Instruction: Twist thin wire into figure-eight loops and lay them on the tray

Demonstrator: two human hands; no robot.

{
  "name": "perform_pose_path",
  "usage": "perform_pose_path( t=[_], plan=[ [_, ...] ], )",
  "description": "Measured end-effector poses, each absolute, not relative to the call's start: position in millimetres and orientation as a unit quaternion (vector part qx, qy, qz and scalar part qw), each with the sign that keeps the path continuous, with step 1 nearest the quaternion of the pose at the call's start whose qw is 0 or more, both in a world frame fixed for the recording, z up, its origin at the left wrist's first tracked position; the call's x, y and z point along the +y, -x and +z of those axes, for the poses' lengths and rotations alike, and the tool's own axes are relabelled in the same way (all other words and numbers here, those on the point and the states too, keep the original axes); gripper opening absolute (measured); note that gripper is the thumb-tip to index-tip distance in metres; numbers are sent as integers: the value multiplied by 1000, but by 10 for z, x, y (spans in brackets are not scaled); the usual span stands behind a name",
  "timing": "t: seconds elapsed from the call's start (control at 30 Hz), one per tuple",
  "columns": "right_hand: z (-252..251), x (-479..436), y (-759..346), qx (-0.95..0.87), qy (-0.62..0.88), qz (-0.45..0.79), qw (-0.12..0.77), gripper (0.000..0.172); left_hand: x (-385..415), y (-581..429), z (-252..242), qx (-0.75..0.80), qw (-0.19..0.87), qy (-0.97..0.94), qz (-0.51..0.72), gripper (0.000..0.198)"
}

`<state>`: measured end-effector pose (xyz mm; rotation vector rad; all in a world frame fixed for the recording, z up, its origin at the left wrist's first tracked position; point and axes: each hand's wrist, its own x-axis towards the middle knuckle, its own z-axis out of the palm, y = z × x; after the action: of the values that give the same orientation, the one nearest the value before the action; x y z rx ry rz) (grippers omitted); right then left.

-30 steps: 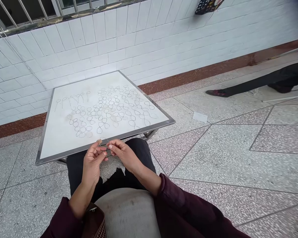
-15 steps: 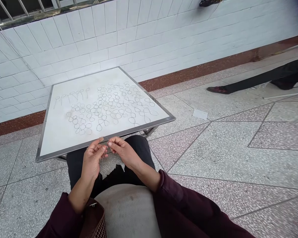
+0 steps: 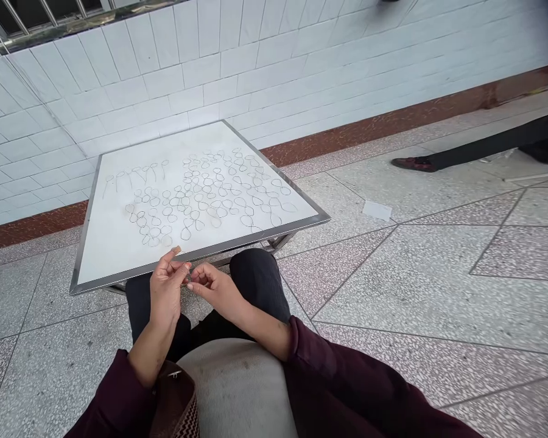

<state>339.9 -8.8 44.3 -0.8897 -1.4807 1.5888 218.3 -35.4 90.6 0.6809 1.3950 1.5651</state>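
Just over the near edge of the white metal-rimmed table, my two hands meet above my lap. The thumb and forefinger of my left hand pinch a thin dark wire. My right hand pinches the same wire from the right, fingertips almost touching the left ones. Most of the wire is hidden by fingers and too fine to follow. On the tabletop lie several thin wire loops, many twisted into figure eights. At the far left is a row of single loops with long tails.
A tiled wall stands behind the table. At right, another person's leg and shoe stretch over the speckled floor. A white paper piece lies there. My knees are against the table's near side, and a brown bag hangs at my waist.
My hands have drawn closer together and slightly lower. The wire loop that showed between them is now mostly covered by fingers. The view has shifted a little.
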Motion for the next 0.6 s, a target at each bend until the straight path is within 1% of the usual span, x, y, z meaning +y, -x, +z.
perform_pose_path(
  t=[0.13,0.23,0.3,0.37,0.47,0.53,0.6],
  plan=[
    [381,-128,-3328,-616,349,572,414,6,-355,-2185,903,567,427,-282,645,50],
    [373,-126,-3318,-611,335,583,418,7,-356,-2168,871,559,424,-294,649,50],
    [385,-125,-3325,-585,323,622,409,13,-360,-2149,848,555,421,-304,649,50],
    [403,-127,-3337,-535,306,686,386,22,-368,-2130,836,557,420,-313,644,50],
    [428,-135,-3355,-422,261,804,328,34,-385,-2117,845,558,429,-322,633,47],
    [438,-136,-3366,-341,227,865,288,36,-395,-2121,862,550,443,-322,630,45],
    [446,-129,-3375,-286,200,900,260,36,-402,-2132,878,538,458,-320,631,45]
  ],
)
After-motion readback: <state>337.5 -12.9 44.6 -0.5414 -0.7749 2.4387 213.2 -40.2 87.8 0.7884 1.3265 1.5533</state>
